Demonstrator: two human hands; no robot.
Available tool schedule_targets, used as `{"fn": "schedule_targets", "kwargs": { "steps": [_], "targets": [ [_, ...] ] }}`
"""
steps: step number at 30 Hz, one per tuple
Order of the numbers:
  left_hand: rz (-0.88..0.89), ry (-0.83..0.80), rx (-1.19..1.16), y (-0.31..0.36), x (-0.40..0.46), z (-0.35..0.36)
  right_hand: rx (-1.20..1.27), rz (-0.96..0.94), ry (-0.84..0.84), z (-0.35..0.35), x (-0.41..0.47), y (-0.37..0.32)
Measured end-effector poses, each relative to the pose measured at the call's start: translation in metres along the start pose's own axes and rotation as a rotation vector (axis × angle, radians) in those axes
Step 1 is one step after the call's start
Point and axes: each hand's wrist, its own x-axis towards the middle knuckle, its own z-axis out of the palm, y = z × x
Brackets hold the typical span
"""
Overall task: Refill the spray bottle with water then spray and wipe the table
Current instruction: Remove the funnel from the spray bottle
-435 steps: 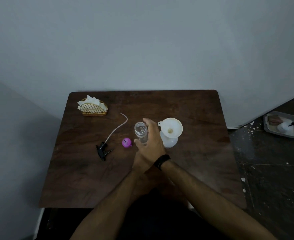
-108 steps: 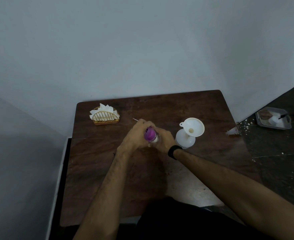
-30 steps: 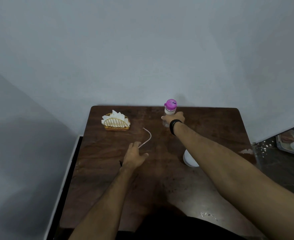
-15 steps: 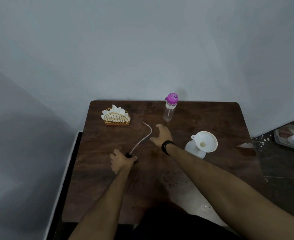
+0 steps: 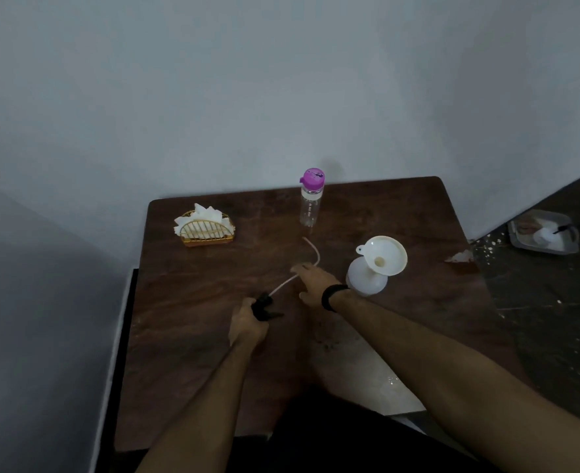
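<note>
Person's at a dark wooden table (image 5: pixel 186 336) pushed against a grey wall, both forearms out over it. Left hand (image 5: pixel 247 324) sits near the middle of the table, a bit twd the left edge, fingers curled round the black spray head (image 5: pixel 263 308); trigger part pokes out to the right of the fist. A thin pale tube (image 5: pixel 310 254) runs from the spray head up and away twd the far edge, w/ a hook-like bend at its end. Right hand (image 5: pixel 312 281) is just beside that tube, about mid-table, black band (image 5: pixel 329 297) on the wrist. Its fingers reach fwd at the tube, touching or nearly so; can't tell if they're pinching it or just laid out flat.

Spray bottle (image 5: pixel 367 279), white, stands right of the right wrist, twd the right edge, w/ a white funnel (image 5: pixel 382 256) sitting in its neck, tilted a little. Whether there's water inside, can't see.

A clear water bottle (image 5: pixel 310 206) w/ a purple cap (image 5: pixel 312 179) stands upright near the far edge, roughly centre, cap on. Napkin holder (image 5: pixel 206 230), gold wire, w/ white napkins, sits by the far left corner.

Off the table, on the floor to the right, a grey tray (image 5: pixel 542 233) w/ stuff in it, too blurry to make out.
</note>
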Motion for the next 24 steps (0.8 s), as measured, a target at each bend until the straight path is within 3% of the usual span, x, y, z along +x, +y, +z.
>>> {"fn": "schedule_targets", "kwargs": {
  "steps": [5, 10, 12, 14, 19, 24],
  "targets": [
    [0.066, -0.034, 0.089, 0.033, -0.001, 0.02, 0.02, -0.02, 0.186, -0.005, -0.04, 0.017],
    [0.151, 0.118, 0.169, 0.067, -0.015, 0.035, -0.12, -0.263, 0.604, -0.038, -0.077, 0.02],
    [0.265, 0.108, 0.129, 0.086, -0.017, 0.04, -0.241, -0.228, 0.773, -0.057, -0.088, 0.028],
    [0.383, 0.039, 0.073, 0.11, -0.016, 0.046, -0.281, -0.064, 0.731, -0.077, -0.096, 0.044],
    [0.522, -0.107, -0.048, 0.167, -0.021, 0.072, -0.103, 0.147, 0.313, -0.103, -0.104, 0.083],
    [0.51, -0.137, -0.052, 0.195, -0.029, 0.095, -0.016, 0.097, 0.332, -0.104, -0.106, 0.094]
  ]
}}
